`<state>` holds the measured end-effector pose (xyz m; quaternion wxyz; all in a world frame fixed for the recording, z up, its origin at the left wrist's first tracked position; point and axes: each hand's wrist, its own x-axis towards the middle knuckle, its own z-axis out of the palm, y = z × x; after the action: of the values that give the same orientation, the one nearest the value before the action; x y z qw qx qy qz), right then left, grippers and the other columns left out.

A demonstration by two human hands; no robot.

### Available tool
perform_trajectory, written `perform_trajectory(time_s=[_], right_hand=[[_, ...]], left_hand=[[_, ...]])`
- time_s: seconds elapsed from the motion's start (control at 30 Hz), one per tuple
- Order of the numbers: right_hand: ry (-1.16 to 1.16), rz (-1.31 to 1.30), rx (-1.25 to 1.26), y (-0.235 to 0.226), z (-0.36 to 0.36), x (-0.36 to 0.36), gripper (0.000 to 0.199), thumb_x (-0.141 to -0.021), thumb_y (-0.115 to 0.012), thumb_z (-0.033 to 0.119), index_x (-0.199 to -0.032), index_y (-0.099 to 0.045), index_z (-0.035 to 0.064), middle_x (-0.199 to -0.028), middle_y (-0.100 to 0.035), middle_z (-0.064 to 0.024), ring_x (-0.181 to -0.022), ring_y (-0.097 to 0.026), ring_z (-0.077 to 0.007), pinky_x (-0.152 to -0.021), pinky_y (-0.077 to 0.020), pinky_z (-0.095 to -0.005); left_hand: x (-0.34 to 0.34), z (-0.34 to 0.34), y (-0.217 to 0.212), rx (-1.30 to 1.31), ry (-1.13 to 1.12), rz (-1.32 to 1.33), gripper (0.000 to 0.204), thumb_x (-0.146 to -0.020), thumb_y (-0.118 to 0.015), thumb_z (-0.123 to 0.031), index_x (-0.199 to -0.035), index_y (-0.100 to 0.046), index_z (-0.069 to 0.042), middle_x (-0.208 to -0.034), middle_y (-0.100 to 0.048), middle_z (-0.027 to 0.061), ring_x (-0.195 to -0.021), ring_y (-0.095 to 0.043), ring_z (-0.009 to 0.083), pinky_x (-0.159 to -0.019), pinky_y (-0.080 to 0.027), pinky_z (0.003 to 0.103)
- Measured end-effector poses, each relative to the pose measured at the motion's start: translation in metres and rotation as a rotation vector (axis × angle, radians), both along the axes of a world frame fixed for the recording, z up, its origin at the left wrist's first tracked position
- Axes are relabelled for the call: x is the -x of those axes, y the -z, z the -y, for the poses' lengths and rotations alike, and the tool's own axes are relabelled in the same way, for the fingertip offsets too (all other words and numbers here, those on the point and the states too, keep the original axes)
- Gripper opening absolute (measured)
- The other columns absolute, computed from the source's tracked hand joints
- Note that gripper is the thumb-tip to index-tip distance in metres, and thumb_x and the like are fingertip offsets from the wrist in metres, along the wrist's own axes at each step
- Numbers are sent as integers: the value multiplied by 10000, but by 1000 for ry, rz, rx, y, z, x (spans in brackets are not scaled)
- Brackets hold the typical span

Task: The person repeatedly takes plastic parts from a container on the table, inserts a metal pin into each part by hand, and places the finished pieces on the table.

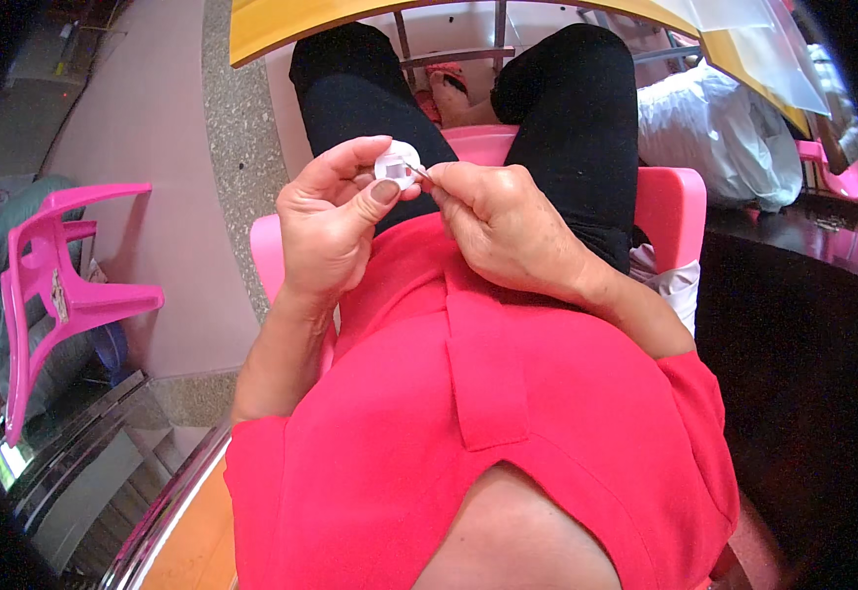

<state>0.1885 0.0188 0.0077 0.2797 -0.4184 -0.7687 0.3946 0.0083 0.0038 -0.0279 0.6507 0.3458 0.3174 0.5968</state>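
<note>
Stool beside left hand

A single view comes from a wide fisheye camera worn on the person's head, looking steeply down the body. The bright pink shirt front fills the lower half, very near the lens. Both hands, the left hand and the right hand, meet close under the camera at mid-frame, above the black-trousered lap. Straight edges bow toward the dark rim: the curved yellow tabletop edge at top, the empty pink plastic chair far left.
</note>
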Motion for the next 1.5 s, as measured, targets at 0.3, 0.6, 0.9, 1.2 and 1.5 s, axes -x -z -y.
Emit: perform_trajectory(time_s=[0.3,0.6,0.9,1.2,1.5], right_hand=[[24,7,-15,5,1,5,144,-847,-520,88,-769,-556,-27,-685,-574,-267,-677,-600,-436,-584,-472,-500],[41,-68,-28,7,1,6,124,-844,-512,76,-782,-544,-26,-684,-568,-267,-662,-596,-436,-576,-467,-500],[-19,39,-60,8,0,5,26,-856,-521,-8,-845,-535,-26,-665,-558,-220,-629,-609,-369,-532,-458,-380],[-79,262,-213,4,0,7,97,-764,-544,-18,-845,-490,-11,-687,-576,-219,-645,-603,-401,-534,-486,-434],[-242,711,-337,-11,2,5,128,-777,-542,76,-844,-540,-33,-697,-625,-173,-610,-654,-301,-528,-519,-382]], left_hand=[[-2,1,-1,-2,-10,9,351,-815,-644,55,-1156,-557,52,-1016,-644,182,-884,-654,217,-826,-543,307],[-2,1,-2,2,-16,29,337,-825,-633,57,-1153,-556,54,-1002,-645,185,-872,-655,216,-815,-545,310],[-2,3,-2,12,-24,4,335,-825,-629,62,-1153,-558,59,-1006,-644,187,-872,-655,214,-818,-545,307],[2,6,3,6,-27,-109,315,-822,-633,66,-1132,-578,57,-998,-648,162,-880,-649,198,-813,-545,291],[-5,9,4,-133,-50,-543,238,-793,-645,99,-1019,-653,24,-1045,-607,89,-914,-618,146,-792,-521,243]])
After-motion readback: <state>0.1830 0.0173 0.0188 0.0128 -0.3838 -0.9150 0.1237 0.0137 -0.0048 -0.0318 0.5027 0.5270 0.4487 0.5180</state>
